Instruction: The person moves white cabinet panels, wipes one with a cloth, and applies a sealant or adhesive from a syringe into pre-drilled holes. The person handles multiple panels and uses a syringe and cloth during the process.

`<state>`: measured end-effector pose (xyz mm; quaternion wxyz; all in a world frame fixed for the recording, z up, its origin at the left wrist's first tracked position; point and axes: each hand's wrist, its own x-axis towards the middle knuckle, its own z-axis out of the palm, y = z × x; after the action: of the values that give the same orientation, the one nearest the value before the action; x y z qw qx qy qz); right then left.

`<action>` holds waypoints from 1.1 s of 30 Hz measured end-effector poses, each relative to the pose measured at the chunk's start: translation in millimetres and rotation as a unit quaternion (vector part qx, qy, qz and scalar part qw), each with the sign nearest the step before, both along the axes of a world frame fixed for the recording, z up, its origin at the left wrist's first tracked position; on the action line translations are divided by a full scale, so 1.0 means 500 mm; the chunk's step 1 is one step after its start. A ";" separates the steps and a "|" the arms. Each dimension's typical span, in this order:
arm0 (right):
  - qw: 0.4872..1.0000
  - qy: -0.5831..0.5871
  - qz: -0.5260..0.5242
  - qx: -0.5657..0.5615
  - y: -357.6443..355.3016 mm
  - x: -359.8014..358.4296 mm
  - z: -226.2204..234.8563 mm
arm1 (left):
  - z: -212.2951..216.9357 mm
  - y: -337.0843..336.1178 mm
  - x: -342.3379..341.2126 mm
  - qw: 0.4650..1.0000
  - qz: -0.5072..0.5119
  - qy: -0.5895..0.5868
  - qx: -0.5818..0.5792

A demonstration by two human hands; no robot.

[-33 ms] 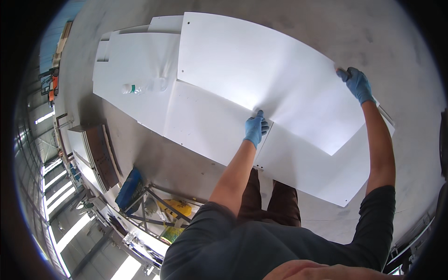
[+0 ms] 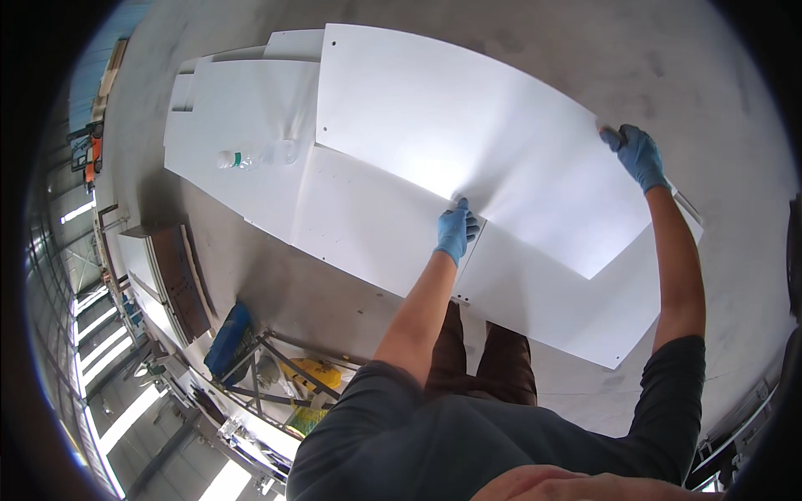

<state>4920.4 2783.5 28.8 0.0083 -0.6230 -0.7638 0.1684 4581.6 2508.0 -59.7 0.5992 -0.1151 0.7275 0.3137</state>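
Note:
A large white panel with small holes at its left corners lies over other white panels. My left hand, in a blue glove, grips the near long edge of the top panel, thumb on its upper face and fingers curled. At the far right edge, my gloved right hand is closed on the same panel; a dark patch shows at its fingertips. A shallow bend with shading runs across the panel between my hands. The fingers under the edges are hidden.
A clear plastic bottle with a white cap lies on the left panels. At lower left are a metal frame holding bags, a blue bundle and a stack of boards. An orange vehicle stands far left.
Both hands keep their grip on the panel. The whole view has shifted very slightly; nothing else has visibly moved.

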 end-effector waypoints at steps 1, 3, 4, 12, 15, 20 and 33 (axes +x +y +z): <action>1.000 -0.002 0.014 0.002 -0.022 0.002 0.022 | -0.002 -0.003 0.004 1.000 0.000 0.003 -0.008; 0.998 -0.011 0.033 0.053 -0.078 -0.002 0.058 | -0.007 -0.007 0.012 1.000 0.006 0.001 -0.004; 0.997 -0.001 0.022 0.071 -0.104 -0.007 0.075 | -0.008 -0.008 0.014 1.000 0.020 -0.002 0.000; 0.986 0.016 0.100 0.133 -0.206 -0.076 0.316 | 0.054 -0.021 0.013 0.963 0.207 -0.148 0.086; 0.981 0.014 0.115 0.152 -0.251 -0.109 0.431 | 0.113 -0.055 0.020 0.920 0.284 -0.220 0.158; 0.984 -0.030 0.061 0.164 -0.388 -0.083 0.571 | 0.196 -0.149 0.003 0.938 0.106 -0.248 0.219; 0.910 -0.023 -0.412 0.043 -1.252 0.118 0.682 | 0.430 -0.409 0.000 0.682 -0.618 -0.142 0.364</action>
<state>4979.6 2157.3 369.7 0.0858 -0.8854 -0.4452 0.1025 4581.6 2303.3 155.1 0.7478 0.5445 0.3686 0.0919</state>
